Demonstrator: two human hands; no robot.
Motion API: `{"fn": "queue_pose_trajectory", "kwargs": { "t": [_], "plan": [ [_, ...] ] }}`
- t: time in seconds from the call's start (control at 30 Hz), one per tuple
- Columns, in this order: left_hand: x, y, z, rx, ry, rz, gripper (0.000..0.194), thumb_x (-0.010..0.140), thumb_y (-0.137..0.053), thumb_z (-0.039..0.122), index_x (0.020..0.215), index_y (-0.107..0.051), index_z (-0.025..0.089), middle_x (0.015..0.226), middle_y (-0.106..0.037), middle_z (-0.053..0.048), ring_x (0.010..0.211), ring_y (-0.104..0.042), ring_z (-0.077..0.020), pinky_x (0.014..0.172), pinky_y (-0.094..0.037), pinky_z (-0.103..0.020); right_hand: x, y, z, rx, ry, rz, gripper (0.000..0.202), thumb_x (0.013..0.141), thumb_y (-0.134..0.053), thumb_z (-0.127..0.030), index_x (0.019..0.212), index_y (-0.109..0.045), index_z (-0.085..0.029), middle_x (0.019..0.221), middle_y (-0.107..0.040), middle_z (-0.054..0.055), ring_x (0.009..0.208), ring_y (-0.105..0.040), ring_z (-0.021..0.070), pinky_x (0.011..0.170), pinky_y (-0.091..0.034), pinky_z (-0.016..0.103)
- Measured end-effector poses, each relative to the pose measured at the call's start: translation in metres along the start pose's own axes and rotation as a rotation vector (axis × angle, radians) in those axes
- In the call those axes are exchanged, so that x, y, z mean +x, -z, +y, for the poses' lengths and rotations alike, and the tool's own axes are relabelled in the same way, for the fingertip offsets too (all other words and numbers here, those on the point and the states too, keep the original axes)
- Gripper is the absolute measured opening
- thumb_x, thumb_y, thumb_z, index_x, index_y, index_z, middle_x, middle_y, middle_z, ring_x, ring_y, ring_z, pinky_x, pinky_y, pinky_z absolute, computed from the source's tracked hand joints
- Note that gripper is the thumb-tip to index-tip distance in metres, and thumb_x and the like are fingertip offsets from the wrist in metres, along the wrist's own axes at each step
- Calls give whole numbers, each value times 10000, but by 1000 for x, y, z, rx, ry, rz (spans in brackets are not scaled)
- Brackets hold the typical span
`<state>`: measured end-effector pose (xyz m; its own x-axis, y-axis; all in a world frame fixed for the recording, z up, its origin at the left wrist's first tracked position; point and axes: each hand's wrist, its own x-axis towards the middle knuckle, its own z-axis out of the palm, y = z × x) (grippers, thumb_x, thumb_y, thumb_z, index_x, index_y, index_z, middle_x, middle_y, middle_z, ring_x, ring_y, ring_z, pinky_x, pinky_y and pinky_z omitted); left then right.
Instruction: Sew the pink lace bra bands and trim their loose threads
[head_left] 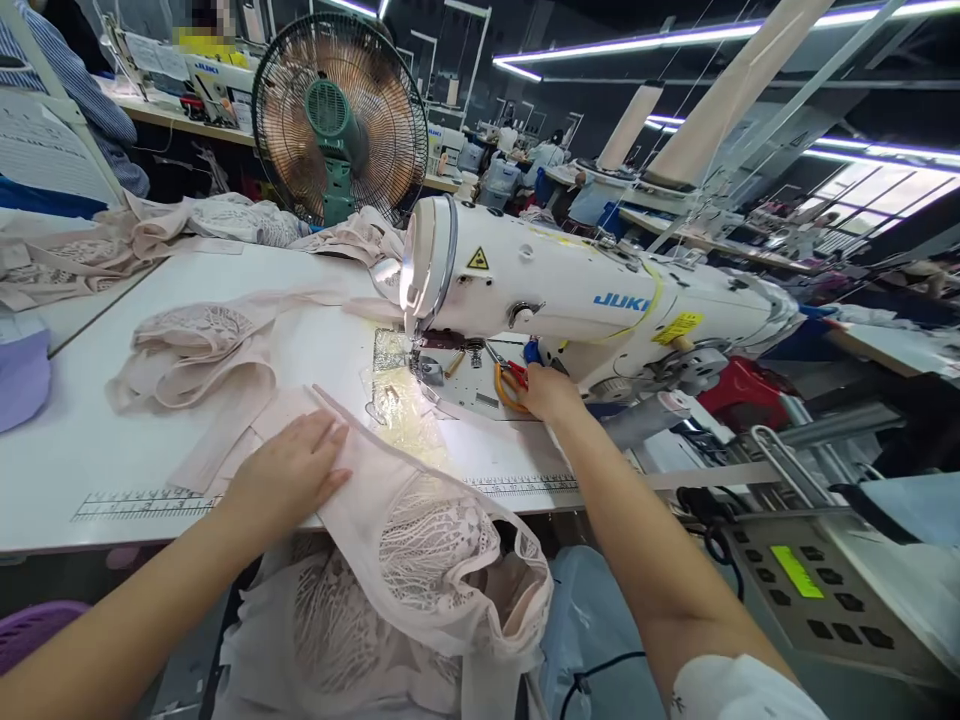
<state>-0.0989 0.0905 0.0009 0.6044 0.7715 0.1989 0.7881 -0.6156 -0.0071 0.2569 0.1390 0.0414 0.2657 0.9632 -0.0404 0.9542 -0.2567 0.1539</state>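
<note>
The front edge of the white sewing table (60,480) is marked by a printed ruler (150,505), and open surface is left between the folded fabric and the needle area. The right part is occupied by a white sewing machine (540,265), with only a narrow gap left under its arm. The pale pink garment (435,530), lace-cupped and smooth-banded, is draped over the front edge, its tapered end laid on the tabletop. Toward the left edge, a matching folded lace piece (202,345) is laid. Below the front-left corner a purple basket (37,635) is partly seen; its contents cannot be told. The garment is covered by the left hand (289,465), fingers loosely bent; whether fabric is pinched cannot be told. Orange-and-red-handled scissors (510,385) are touched by the right hand (555,395), its grip being unclear.
</note>
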Motion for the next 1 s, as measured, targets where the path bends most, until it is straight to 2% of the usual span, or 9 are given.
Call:
{"fn": "queue_pose_trajectory", "kwargs": {
  "t": [0.1,0.2,0.27,0.37,0.5,0.6,0.73,0.9,1.0],
  "plan": [
    [-14,-1,0,-72,-19,14,420,923,-299,337,1115,-611,133,1207,-605,-161,1067,-583,-285,856,-513,-418,-6,-3,-10,29,113,35,288,916,-365,-171,1059,-595,-74,1096,-612,190,1009,-576,261,786,-405,307],
    [-22,3,1,-59,-50,28,441,921,-301,357,1077,-638,120,1178,-623,-163,1044,-586,-298,853,-503,-428,-15,-5,-14,71,266,-15,269,912,-428,-217,1060,-636,-135,1096,-626,119,1026,-565,221,844,-400,272],
    [-25,6,0,-51,-65,46,451,913,-326,390,1122,-624,123,1219,-606,-162,1023,-588,-305,847,-496,-438,-17,-5,-14,87,307,-53,266,889,-488,-236,1081,-644,-137,1092,-628,116,1015,-569,216,848,-408,267],
    [-23,5,-3,-49,-74,55,491,895,-361,455,1204,-583,145,1259,-585,-150,1001,-579,-322,860,-467,-472,-14,-6,-13,100,314,-88,267,862,-541,-250,1092,-646,-163,1090,-634,98,992,-580,196,813,-425,249],
    [-17,0,0,-2,-62,-16,534,868,-395,526,1231,-574,176,1320,-545,-131,1001,-552,-355,807,-448,-497,-10,-5,-15,86,285,-105,298,835,-580,-269,1123,-621,-201,1054,-657,63,933,-602,176,729,-444,225],
    [-16,2,10,38,-33,-89,555,852,-435,545,1263,-555,192,1366,-506,-120,1028,-542,-366,737,-454,-465,-18,-5,-24,42,283,-81,244,852,-537,-237,1048,-660,-161,1032,-657,124,959,-593,237,741,-453,284],
    [-19,8,25,61,1,-140,572,841,-472,558,1290,-535,210,1381,-493,-117,1074,-527,-354,782,-447,-447,-29,-5,-39,14,293,-14,275,839,-429,-72,893,-698,-83,1016,-630,230,1038,-552,329,792,-437,383],
    [-27,3,35,87,50,-64,574,863,-404,582,1291,-537,221,1371,-504,-122,1119,-510,-368,830,-432,-473,-37,11,-41,103,245,54,242,814,-440,-59,859,-675,-95,965,-635,211,993,-574,315,781,-440,379],
    [-29,-2,38,83,29,2,557,875,-384,574,1265,-562,219,1353,-521,-133,1231,-435,-383,978,-329,-549,-71,24,-50,243,271,72,233,883,-399,-169,924,-627,-145,925,-647,123,875,-601,215,724,-464,300]
  ]
}}
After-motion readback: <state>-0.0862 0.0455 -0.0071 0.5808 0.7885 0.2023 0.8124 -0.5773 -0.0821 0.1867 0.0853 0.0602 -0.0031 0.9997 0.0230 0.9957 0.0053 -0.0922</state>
